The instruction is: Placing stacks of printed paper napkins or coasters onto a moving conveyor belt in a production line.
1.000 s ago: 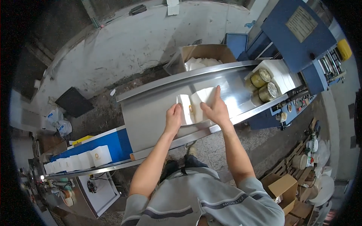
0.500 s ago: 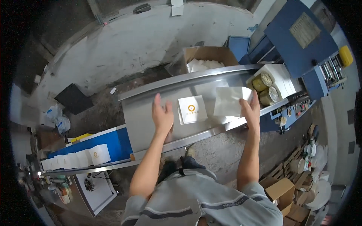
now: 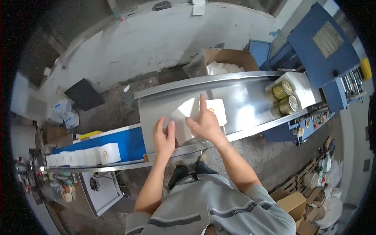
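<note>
My right hand [image 3: 206, 124] reaches over the steel table with its index finger stretched out. Its thumb lies on a plain white paper piece [image 3: 185, 111], square and thin, perhaps a flat bag; the fingers beneath are hidden. Beside the sheet's near left edge, my left hand [image 3: 164, 140] has thumb and fingers apart; it is slightly blurred and contact with the sheet is unclear. Partly behind my right hand lies another white paper piece with an orange round mark [image 3: 219, 111], flat on the table.
A blue conveyor belt [image 3: 131, 141] at the left carries a row of overlapping white paper pieces [image 3: 92, 156]. Two filled tins or jars [image 3: 288, 105] stand against a white stack [image 3: 303, 92] at the right. Beyond the raised steel rim [image 3: 188, 83] sits a cardboard box [image 3: 248, 58]. A blue machine [image 3: 317, 47] stands at far right.
My right hand has carried the plain white sheet leftward, past the marked piece, toward my left hand. The view has shifted slightly left, and the left hand now sits lower, closer to the near rim.
</note>
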A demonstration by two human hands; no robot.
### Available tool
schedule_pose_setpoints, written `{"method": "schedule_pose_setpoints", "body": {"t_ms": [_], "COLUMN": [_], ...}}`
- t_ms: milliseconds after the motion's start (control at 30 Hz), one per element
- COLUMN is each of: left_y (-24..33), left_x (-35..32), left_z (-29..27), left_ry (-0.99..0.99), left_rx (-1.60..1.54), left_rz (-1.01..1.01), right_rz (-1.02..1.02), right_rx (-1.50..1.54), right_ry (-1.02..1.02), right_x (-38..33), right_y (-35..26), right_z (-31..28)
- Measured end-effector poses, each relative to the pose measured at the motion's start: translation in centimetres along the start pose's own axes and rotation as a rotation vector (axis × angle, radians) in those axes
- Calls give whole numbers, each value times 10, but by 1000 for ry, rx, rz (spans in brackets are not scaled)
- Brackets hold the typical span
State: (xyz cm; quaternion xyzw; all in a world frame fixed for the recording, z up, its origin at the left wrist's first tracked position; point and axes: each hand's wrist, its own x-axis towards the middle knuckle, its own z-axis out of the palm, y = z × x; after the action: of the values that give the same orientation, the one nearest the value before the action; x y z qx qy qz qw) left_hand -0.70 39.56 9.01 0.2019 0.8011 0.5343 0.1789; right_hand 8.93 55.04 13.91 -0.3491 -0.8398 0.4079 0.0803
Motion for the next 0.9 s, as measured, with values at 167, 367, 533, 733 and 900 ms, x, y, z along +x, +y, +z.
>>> {"method": "schedule_pose_setpoints", "body": {"t_ms": [167,367,533,733,900], "left_y": [-22,-23,-22,-53,-37], "left_x": [7,12,14,26,22], "left_z": [-8,-7,10,15,-2], "left_ry": [-136,-162,-135,-306,-328], "left_rx": [-275,-293,-303,-896,-1242], "left_rz": [-175,-221,-179,-290,-313], "right_rz": [-106,191,30,-71,-293], "right_rx": [146,888,862,493,399], "right_ry": [38,-204,-156,-62,-87], "right_x": [7,34,31,13,3], "right_y": [27,49,65,16,-13], "right_z": [35,39,81,79,23]}}
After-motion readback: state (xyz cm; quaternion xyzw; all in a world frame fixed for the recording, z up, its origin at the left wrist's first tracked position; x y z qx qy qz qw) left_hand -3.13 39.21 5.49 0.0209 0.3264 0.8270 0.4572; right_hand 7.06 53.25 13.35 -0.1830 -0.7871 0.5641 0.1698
